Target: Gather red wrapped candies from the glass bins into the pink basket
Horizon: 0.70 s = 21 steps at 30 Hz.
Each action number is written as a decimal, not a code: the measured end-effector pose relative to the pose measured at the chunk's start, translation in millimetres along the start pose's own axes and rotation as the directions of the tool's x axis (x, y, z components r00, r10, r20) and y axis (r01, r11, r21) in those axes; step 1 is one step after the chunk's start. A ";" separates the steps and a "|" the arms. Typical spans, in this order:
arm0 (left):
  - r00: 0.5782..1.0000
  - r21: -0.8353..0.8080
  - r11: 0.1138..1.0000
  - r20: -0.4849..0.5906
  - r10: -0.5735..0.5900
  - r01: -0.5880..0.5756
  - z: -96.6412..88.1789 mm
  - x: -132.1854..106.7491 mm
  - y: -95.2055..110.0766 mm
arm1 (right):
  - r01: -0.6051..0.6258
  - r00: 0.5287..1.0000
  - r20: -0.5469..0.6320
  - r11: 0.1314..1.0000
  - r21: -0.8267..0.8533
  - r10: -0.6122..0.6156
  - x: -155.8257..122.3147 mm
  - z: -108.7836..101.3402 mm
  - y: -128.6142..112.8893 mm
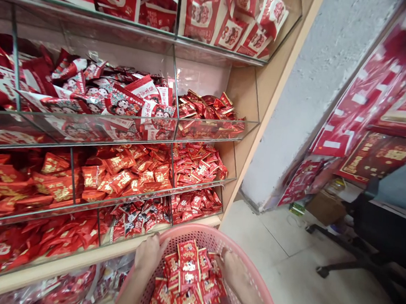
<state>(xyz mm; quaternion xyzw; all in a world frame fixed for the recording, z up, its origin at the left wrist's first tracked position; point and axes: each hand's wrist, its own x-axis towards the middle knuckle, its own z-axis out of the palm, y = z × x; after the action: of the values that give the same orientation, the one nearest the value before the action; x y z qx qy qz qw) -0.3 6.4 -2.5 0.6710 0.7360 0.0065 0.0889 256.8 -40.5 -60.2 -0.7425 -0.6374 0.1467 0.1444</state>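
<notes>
A pink plastic basket (217,235) with a perforated wall stands in front of me, with a pile of small red and gold wrapped packets (187,282) in it. My left hand (148,253) is closed around the basket's left rim. Inside the right part of the basket, my right hand (233,267) has its fingers curled at the edge of a red packet (215,257); the fingertips are partly hidden. Just beyond the basket, the lowest glass-fronted compartments hold more red packets (196,204).
A wooden shelf unit (262,114) with glass dividers fills the left, its compartments loaded with red packets and bags (122,101). To the right are a grey wall (292,84), hanging red packaging (354,107), a cardboard box (325,207) and a black wheeled chair (383,227) on the tiled floor.
</notes>
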 end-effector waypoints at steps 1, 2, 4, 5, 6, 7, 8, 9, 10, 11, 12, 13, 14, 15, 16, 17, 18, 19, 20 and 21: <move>1.000 -0.006 1.000 0.005 -0.002 0.002 0.0 0.0 -0.2 | 0.023 0.999 -0.022 0.999 -0.038 -0.024 1.0 -13.1 -5.3; 1.000 -0.012 1.000 0.010 -0.002 0.002 -0.1 0.1 -0.4 | 0.047 0.998 -0.034 0.997 -0.057 -0.049 3.0 -29.2 -12.2; 1.000 -0.018 1.000 0.017 0.005 -0.004 0.0 0.6 -0.5 | 0.129 0.990 -0.053 0.991 0.019 -0.128 9.7 -68.6 -30.1; 1.000 -0.017 1.000 0.016 0.007 -0.007 0.1 0.8 -0.6 | 0.195 0.978 -0.091 0.977 0.082 -0.187 14.5 -90.5 -40.3; 1.000 -0.013 1.000 0.012 0.008 -0.008 0.3 1.0 -0.5 | 0.268 0.958 -0.142 0.953 0.140 -0.248 20.2 -112.5 -50.9; 1.000 -0.008 1.000 0.007 0.008 -0.008 0.5 1.2 -0.5 | 0.348 0.929 -0.195 0.921 0.177 -0.314 26.9 -133.8 -61.3; 1.000 -0.004 1.000 0.003 0.009 -0.009 0.7 1.3 -0.6 | 0.417 0.895 -0.254 0.889 0.189 -0.367 34.4 -153.5 -71.1; 1.000 -0.002 1.000 0.000 0.009 -0.009 1.0 1.3 -0.7 | 0.478 0.857 -0.306 0.860 0.176 -0.414 42.8 -170.8 -79.9; 1.000 -0.003 1.000 -0.002 0.012 -0.012 1.2 1.3 -0.9 | 0.535 0.815 -0.350 0.831 0.150 -0.461 52.1 -185.3 -87.5; 1.000 -0.006 1.000 -0.003 0.017 -0.017 1.4 1.3 -1.2 | 0.583 0.773 -0.381 0.804 0.114 -0.507 62.0 -196.8 -93.8; 1.000 -0.011 1.000 -0.004 0.020 -0.020 1.6 1.2 -1.6 | 0.618 0.739 -0.395 0.783 0.072 -0.546 72.5 -205.4 -98.8; 1.000 -0.016 1.000 -0.006 0.022 -0.023 1.8 1.2 -2.1 | 0.640 0.716 -0.393 0.767 0.038 -0.577 83.1 -211.2 -102.4; 1.000 -0.021 0.999 -0.008 0.025 -0.026 2.2 1.1 -2.6 | 0.652 0.706 -0.376 0.758 0.016 -0.600 93.7 -214.7 -104.9; 1.000 -0.026 0.999 -0.009 0.026 -0.027 2.5 1.1 -3.1 | 0.659 0.708 -0.347 0.752 0.009 -0.615 103.7 -216.3 -106.5; 1.000 -0.031 0.999 -0.010 0.027 -0.027 2.9 1.2 -3.5 | 0.663 0.716 -0.309 0.749 0.017 -0.626 112.9 -216.6 -107.2; 1.000 -0.036 0.999 -0.011 0.026 -0.027 3.4 1.2 -3.9 | 0.667 0.724 -0.266 0.744 0.038 -0.636 121.0 -216.1 -107.4; 1.000 -0.040 0.999 -0.011 0.026 -0.027 3.8 1.4 -4.2 | 0.672 0.730 -0.226 0.737 0.065 -0.645 127.8 -215.1 -107.2; 1.000 -0.043 0.999 -0.011 0.026 -0.026 4.2 1.5 -4.4 | 0.676 0.732 -0.193 0.732 0.088 -0.653 133.2 -214.0 -106.8; 1.000 -0.045 0.999 -0.009 0.025 -0.025 4.5 1.6 -4.6 | 0.679 0.732 -0.171 0.727 0.100 -0.659 137.5 -212.9 -106.5; 1.000 -0.045 0.999 -0.007 0.024 -0.025 4.6 1.7 -4.7 | 0.681 0.731 -0.159 0.725 0.100 -0.664 140.7 -212.0 -106.2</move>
<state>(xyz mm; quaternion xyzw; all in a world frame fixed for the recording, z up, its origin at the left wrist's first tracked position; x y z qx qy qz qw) -4.4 7.1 -7.8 0.6778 0.7277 0.0264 0.1019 266.4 108.3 171.7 -0.4544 -0.8410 0.0904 0.2794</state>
